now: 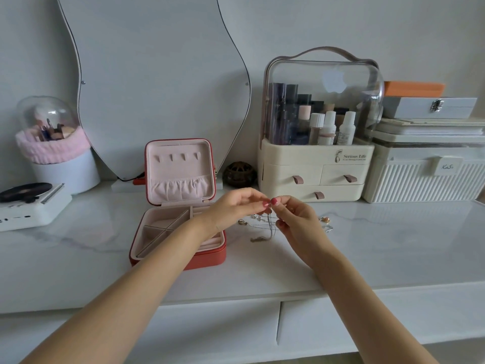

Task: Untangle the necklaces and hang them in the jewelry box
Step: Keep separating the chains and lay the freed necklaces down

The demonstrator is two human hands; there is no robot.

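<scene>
A red jewelry box [210,258] stands open on the white table, its pink lid upright with several small hooks [183,156] and a gathered pocket. Just right of the box, my left hand [233,208] and my right hand [296,219] meet above the table, fingertips pinching a thin silver necklace chain [270,224]. The chain hangs down between them in a tangle, its lower end trailing on the table. More necklace pieces with small pendants [325,220] lie on the table behind and right of my hands.
A curved mirror [157,74] leans on the wall behind the box. A cream cosmetics organiser [315,169] with drawers and a white ribbed case [425,179] stand at the back right. A small white record-player gadget [29,206] and a domed brush holder [52,143] sit at the left.
</scene>
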